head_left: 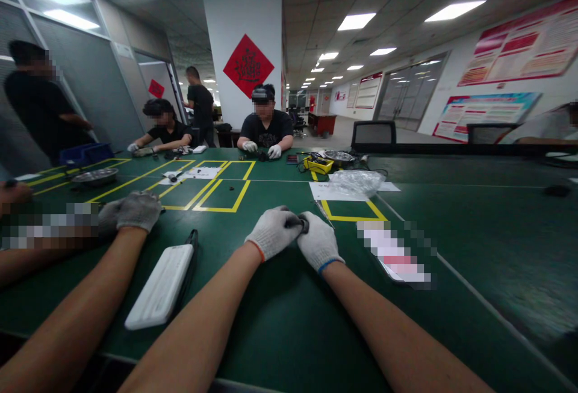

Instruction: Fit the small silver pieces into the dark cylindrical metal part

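Both of my hands wear white knitted gloves and meet above the green table (pixel 280 321). My left hand (pixel 275 233), with an orange cuff edge, is closed on a small dark part (pixel 304 223). From the other side my right hand (pixel 320 241), blue at the cuff, grips the same part. Fingers hide most of it, so its exact kind cannot be made out. To the left of my left forearm lies a white power bank (pixel 160 284) with a black cable or strap (pixel 192 248) along its side. A phone-like flat thing (pixel 397 257), partly blurred, rests right of my right hand.
At left, a co-worker's gloved hands (pixel 138 211) work close beside my left arm. Yellow tape (pixel 217 209) marks the table. Ahead are clear plastic wrap (pixel 356 182), a yellow box (pixel 318 164) and a round metal part (pixel 338 156). Two people sit at the far side.
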The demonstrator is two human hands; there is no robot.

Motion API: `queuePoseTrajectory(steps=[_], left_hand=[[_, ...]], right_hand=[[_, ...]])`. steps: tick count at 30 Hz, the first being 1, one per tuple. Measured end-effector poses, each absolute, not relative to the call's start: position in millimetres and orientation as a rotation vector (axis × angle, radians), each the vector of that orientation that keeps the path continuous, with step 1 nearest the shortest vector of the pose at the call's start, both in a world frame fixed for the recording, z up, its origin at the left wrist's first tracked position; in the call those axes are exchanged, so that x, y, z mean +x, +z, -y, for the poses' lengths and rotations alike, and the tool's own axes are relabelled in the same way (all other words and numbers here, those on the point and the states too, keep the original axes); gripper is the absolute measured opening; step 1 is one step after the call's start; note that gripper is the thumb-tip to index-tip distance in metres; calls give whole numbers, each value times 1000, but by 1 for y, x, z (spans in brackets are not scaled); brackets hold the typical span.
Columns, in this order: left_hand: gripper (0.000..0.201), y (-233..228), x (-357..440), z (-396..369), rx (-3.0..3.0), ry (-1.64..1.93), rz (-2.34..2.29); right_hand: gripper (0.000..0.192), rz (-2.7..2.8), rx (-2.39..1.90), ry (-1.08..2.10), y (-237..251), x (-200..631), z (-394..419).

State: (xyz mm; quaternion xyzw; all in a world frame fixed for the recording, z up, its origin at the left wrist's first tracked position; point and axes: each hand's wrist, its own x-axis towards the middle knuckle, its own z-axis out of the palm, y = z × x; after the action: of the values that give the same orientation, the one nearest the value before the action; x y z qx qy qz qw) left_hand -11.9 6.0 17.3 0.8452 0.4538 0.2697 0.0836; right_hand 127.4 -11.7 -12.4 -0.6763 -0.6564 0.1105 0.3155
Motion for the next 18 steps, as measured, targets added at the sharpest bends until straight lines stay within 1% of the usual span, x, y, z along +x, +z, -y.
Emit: queuePoseTrajectory(steps=[18], left_hand=[[20,12,-11,-9,2428,882,-1281]], right_hand=[[21,1690,-1765,325,-13,129,9]])
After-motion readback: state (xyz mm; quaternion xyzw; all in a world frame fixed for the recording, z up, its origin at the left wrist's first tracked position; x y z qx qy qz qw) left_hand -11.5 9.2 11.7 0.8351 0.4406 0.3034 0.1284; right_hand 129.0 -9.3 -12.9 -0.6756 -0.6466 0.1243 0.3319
